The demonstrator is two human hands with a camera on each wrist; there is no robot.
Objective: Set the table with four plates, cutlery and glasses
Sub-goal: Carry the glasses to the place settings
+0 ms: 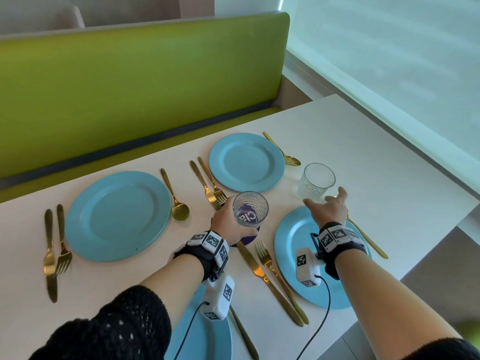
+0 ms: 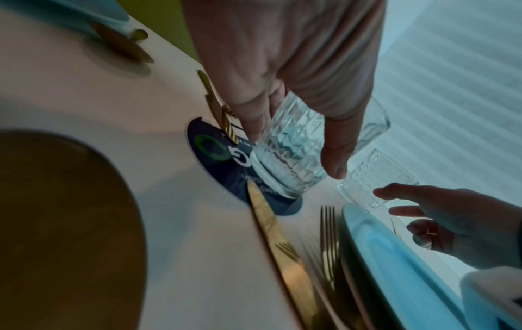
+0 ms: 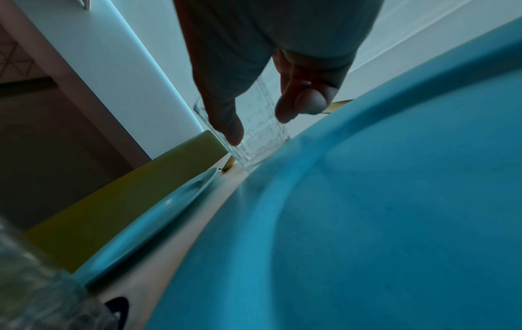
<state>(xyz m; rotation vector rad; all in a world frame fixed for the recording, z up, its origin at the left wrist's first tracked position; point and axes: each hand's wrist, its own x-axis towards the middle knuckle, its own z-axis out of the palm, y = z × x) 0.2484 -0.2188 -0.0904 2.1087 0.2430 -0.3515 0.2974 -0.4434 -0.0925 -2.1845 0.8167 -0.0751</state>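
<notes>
Four blue plates lie on the white table [image 1: 350, 141]: far left [image 1: 117, 216], far right [image 1: 246, 162], near right [image 1: 293, 245] and nearest me [image 1: 215, 336]. Gold knives, forks and spoons flank them. My left hand [image 1: 231, 220] grips a patterned glass [image 2: 288, 154] over a purple coaster [image 2: 220, 160]; whether it rests on the coaster I cannot tell. My right hand [image 1: 326, 201] hovers with spread fingers just in front of a second glass [image 1: 315, 180], which stands on the table between the two right-hand plates. In the right wrist view the thumb and a finger frame that glass [image 3: 262, 134].
A green bench [image 1: 130, 87] runs along the table's far side. A window with a pale blind [image 1: 389, 61] borders the right. The table's right edge [image 1: 439, 193] is close to the second glass. A gold knife [image 1: 257, 268] and fork [image 1: 270, 266] lie between the near plates.
</notes>
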